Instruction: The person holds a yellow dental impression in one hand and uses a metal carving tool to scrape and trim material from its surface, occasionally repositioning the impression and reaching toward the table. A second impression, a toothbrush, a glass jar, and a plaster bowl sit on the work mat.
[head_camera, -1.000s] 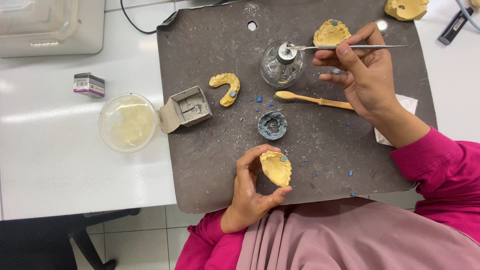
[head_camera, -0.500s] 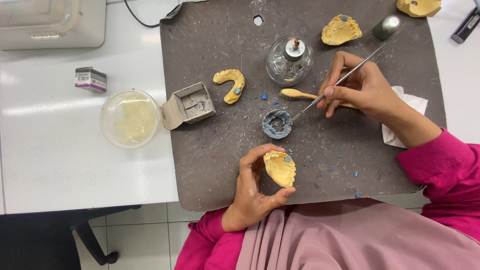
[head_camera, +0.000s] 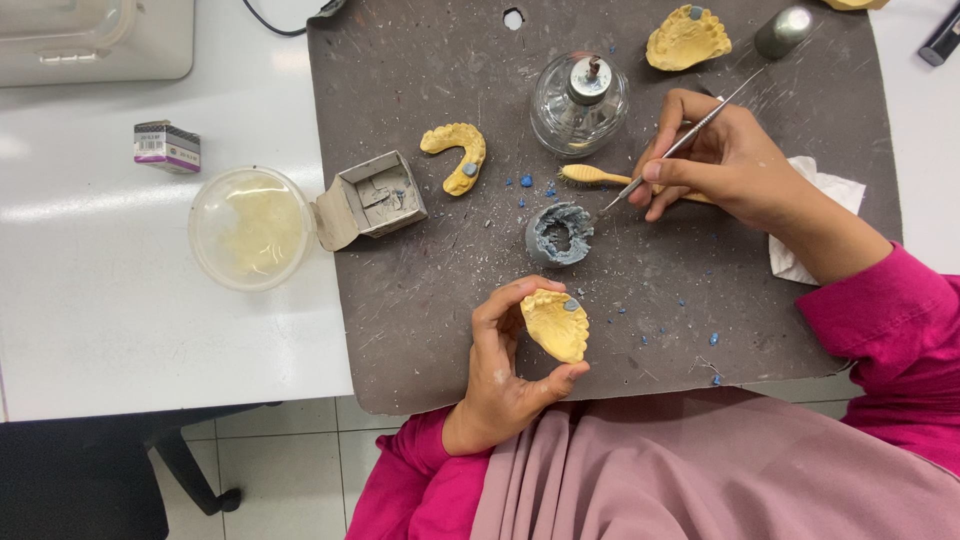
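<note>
Head view: the left hand (head_camera: 505, 375) pinches a yellow dental cast (head_camera: 556, 324) near the board's front edge; the right hand (head_camera: 725, 165) grips a metal wax carver (head_camera: 680, 145) (pen-style), tip over the grey wax lump (head_camera: 560, 234). Best to pick up little wax, keeping the cast steady.

I see a yellow dental cast (head_camera: 556, 324) with a small blue-grey wax spot on its upper edge, tilted and raised just above the grey mat's near edge. A slim metal wax instrument (head_camera: 680, 142) slants diagonally, tip down beside the blue-grey wax lump (head_camera: 559, 234) sitting mid-mat.
</note>
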